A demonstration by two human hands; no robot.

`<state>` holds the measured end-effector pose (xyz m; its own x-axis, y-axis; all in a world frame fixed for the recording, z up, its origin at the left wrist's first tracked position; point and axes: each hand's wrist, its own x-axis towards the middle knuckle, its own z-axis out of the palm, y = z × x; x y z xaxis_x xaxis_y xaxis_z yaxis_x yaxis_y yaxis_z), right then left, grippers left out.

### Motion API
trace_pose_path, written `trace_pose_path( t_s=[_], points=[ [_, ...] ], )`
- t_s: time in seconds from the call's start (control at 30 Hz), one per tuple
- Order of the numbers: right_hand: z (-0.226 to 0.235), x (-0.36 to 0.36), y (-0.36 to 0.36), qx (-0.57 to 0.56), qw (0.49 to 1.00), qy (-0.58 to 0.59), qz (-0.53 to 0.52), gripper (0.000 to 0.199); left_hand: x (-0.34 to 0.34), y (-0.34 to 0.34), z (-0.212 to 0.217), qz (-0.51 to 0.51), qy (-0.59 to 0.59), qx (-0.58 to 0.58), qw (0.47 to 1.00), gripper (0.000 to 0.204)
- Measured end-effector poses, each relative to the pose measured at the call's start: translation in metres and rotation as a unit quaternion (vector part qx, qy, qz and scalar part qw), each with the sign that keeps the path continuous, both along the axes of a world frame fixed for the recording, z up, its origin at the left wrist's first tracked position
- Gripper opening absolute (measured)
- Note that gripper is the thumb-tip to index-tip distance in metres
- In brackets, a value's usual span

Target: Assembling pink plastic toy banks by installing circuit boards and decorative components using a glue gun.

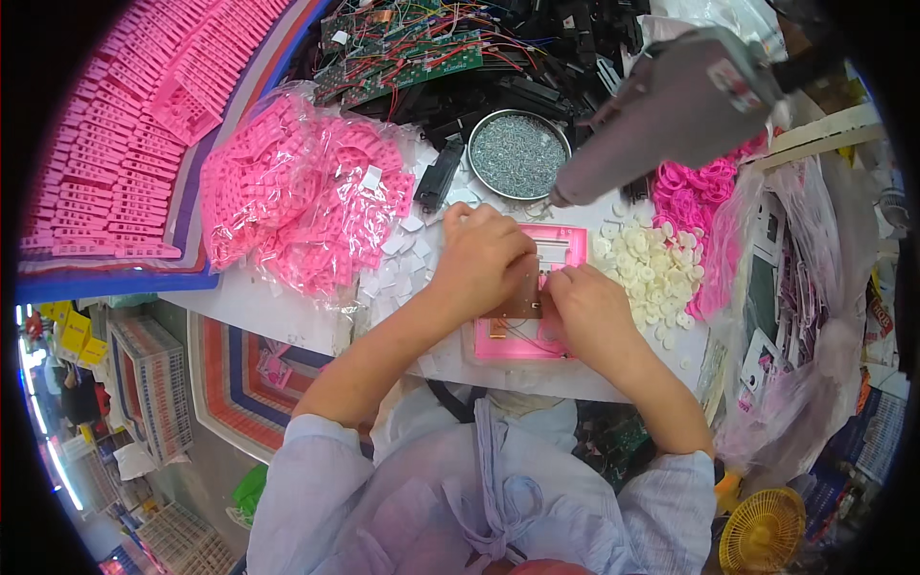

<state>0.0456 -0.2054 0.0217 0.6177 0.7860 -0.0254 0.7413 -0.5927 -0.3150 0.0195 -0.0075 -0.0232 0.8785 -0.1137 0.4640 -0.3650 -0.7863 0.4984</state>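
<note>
Head view: where does the pink plastic casing [517,349] lie?

On the white tabletop [297,316], between the two hands, with a brown panel [522,305] over part of it.

And the fingers?

The left hand [484,259] has them curled at the panel's upper left; the right hand [592,311] has them bunched at its right edge. Several tips are hidden, so I can't tell how far they part or whether either hand pinches anything.

Any lettering?

White printing on a green circuit board [431,77] at the back, and a label on the grey electric screwdriver [661,115].
</note>
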Motion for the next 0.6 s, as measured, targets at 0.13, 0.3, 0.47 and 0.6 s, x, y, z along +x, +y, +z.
trace_pose_path(
  t_s=[0.13,0.3,0.47,0.6],
  points=[
    [-0.010,-0.007,-0.005,0.054,0.997,0.012,-0.056,0.011,0.012,-0.009,0.010,-0.053,0.028,0.107,0.993,0.005],
    [-0.011,-0.010,-0.007,0.092,0.994,0.009,-0.067,0.011,0.030,-0.014,0.022,-0.147,0.064,0.241,0.957,0.006],
    [-0.009,-0.008,-0.006,0.113,0.991,0.013,-0.075,0.011,0.041,-0.034,0.031,-0.207,0.136,0.308,0.918,0.012],
    [-0.016,-0.007,-0.008,0.129,0.987,0.042,-0.080,0.012,0.050,-0.038,0.046,-0.250,0.219,0.314,0.889,0.013]
  ],
)
